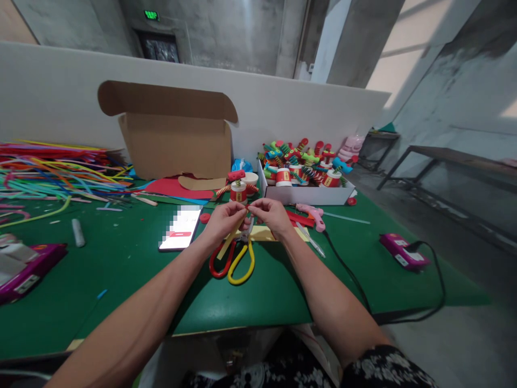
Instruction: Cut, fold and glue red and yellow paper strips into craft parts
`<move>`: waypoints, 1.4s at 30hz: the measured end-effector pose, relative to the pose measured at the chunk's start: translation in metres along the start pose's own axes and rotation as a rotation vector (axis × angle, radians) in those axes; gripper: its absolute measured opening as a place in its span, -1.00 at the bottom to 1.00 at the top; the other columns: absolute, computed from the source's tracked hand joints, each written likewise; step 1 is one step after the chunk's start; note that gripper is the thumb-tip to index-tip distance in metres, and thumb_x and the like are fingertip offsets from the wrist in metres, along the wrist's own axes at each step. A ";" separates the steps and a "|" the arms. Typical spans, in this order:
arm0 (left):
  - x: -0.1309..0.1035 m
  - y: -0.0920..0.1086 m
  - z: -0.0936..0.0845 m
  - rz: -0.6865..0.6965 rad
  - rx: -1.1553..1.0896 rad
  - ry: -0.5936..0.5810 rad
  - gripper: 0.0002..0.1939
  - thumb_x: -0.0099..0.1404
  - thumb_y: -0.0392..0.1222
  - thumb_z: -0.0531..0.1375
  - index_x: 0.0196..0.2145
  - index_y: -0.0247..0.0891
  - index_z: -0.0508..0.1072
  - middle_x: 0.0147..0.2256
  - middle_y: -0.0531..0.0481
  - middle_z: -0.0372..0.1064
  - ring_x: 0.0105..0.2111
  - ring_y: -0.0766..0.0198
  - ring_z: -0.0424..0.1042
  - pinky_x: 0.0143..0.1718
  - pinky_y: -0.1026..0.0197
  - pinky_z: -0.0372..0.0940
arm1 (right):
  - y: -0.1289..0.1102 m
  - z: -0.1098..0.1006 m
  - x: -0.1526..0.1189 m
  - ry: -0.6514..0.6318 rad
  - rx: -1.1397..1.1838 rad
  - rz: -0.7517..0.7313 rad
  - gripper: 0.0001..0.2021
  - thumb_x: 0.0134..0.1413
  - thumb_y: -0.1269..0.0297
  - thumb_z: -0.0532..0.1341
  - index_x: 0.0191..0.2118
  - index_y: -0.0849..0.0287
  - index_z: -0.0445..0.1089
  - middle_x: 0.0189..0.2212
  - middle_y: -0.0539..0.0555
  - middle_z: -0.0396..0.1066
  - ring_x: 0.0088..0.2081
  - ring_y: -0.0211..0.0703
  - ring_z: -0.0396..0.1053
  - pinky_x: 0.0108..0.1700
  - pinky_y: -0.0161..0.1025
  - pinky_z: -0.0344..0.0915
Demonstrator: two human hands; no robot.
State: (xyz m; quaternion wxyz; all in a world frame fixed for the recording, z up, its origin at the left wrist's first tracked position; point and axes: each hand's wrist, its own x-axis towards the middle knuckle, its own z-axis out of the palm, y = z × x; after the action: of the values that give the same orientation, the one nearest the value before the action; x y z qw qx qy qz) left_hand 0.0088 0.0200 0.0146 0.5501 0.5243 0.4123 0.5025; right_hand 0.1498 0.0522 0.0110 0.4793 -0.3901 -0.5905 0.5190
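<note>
My left hand (228,220) and my right hand (272,213) meet above the table, fingertips pinched close together. A narrow yellow paper strip (226,245) hangs down from my left fingers. Between the fingertips shows a small red piece (247,207), with my right thumb and forefinger closed on it; its shape is mostly hidden. Under my hands lies a pair of scissors (251,264) with one red and one yellow handle, the blades partly covered. Just behind the fingers stands a paper-cup figure (238,192) with a red label and folded paper arms.
A white box (307,195) of similar figures stands behind right, near a pink glue gun (313,213) with a black cord. A phone (181,229) lies left of my hands. Coloured strips (60,172) pile up far left. A cardboard box (177,143) stands open behind.
</note>
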 end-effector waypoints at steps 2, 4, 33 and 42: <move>0.000 0.000 0.000 0.021 -0.006 0.000 -0.67 -0.03 -0.02 0.30 -0.43 -0.31 0.36 -0.57 0.03 0.38 -0.60 0.36 0.33 -0.53 0.29 0.23 | 0.000 0.000 0.000 -0.006 -0.003 0.001 -0.72 -0.30 0.11 0.35 -0.49 0.22 0.39 -0.66 -0.06 0.35 -0.66 -0.40 0.20 -0.61 -0.40 0.16; 0.001 -0.001 -0.001 0.039 -0.009 0.002 -0.67 -0.04 -0.02 0.30 -0.43 -0.31 0.36 -0.56 0.02 0.39 -0.60 0.35 0.33 -0.53 0.29 0.24 | 0.001 0.000 0.000 -0.007 -0.006 -0.001 -0.72 -0.30 0.11 0.35 -0.49 0.22 0.39 -0.65 -0.05 0.36 -0.65 -0.38 0.21 -0.60 -0.41 0.16; 0.001 0.002 0.001 0.026 0.153 0.110 -0.74 0.05 0.00 0.24 -0.45 -0.28 0.41 -0.47 0.03 0.40 -0.46 0.31 0.36 -0.38 0.30 0.24 | -0.007 -0.002 -0.004 -0.014 -0.059 0.071 -0.92 -0.17 0.30 0.24 -0.49 0.19 0.36 -0.55 -0.05 0.38 -0.46 -0.27 0.34 -0.31 -0.30 0.27; 0.006 -0.003 -0.013 0.129 0.442 0.058 -0.85 0.10 -0.12 0.21 -0.47 -0.26 0.47 -0.49 0.03 0.41 -0.45 0.28 0.34 -0.38 0.30 0.20 | -0.005 -0.006 -0.005 -0.096 -0.430 -0.079 -0.95 -0.09 0.36 0.19 -0.47 0.19 0.39 -0.50 0.02 0.41 -0.38 -0.19 0.36 -0.25 -0.24 0.26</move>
State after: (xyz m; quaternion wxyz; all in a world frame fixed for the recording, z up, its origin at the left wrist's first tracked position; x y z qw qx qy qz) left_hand -0.0025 0.0280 0.0106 0.3768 0.6425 0.4936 0.4489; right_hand 0.1573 0.0484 0.0148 0.3763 -0.4347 -0.7244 0.3803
